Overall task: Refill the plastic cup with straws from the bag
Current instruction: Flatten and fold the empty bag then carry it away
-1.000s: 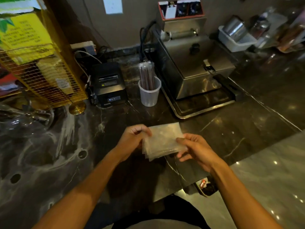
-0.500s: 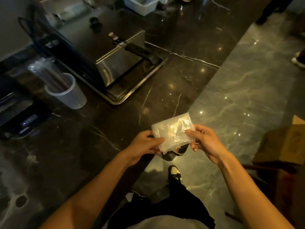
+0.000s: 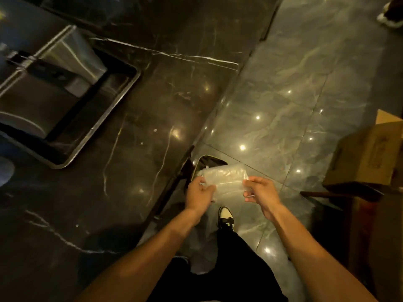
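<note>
Both the left hand (image 3: 199, 192) and right hand (image 3: 260, 190) pinch the folded clear bag (image 3: 224, 177) just above the dark bin (image 3: 209, 162) beside the surface (image 3: 130, 171), likely to discard it.

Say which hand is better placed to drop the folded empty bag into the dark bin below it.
Left, probably. The left hand grips the folded bag on the side nearest the dark bin opening, beside the counter edge. The right hand pinches the far edge, away from it.
</note>
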`<state>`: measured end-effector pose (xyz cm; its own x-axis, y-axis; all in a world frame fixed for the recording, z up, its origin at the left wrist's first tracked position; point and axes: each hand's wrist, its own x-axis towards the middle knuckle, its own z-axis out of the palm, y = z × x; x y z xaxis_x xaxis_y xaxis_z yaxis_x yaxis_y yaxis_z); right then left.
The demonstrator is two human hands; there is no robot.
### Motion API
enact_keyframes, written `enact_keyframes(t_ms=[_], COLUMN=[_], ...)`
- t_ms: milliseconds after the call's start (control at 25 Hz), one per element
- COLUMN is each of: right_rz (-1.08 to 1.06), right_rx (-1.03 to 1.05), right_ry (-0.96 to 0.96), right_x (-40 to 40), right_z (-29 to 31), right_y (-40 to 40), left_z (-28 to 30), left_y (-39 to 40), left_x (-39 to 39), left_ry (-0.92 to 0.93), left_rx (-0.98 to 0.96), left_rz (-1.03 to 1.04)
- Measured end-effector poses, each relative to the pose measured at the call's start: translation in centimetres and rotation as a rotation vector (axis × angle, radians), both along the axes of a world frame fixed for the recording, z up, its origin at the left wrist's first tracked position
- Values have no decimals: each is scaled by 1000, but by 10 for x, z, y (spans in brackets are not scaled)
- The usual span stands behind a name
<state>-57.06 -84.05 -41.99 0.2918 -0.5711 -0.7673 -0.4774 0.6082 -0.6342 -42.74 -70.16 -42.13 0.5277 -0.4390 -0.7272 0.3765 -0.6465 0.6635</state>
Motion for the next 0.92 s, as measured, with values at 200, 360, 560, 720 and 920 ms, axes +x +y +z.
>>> enact_keyframes(t_ms=[200, 360, 560, 720, 920], right_rz=[112, 249, 403, 446, 615], right_rx=[23, -43, -108, -105, -120], right_ry=[160, 322, 402, 371, 361], right_x=[9, 26, 50, 68, 84], right_z=[-93, -172, -248, -278, -269], right_y=[-51, -70, -75, -81, -85], left_z=[-94, -165, -230, -252, -253], left_y=[-49, -65, -73, -82, -90], left_x=[-14, -9, 2, 13, 21], left_ry=[136, 188, 90, -10, -142], left_rx=[220, 333, 416, 417, 398], left_rz=[110, 126, 59, 29, -75])
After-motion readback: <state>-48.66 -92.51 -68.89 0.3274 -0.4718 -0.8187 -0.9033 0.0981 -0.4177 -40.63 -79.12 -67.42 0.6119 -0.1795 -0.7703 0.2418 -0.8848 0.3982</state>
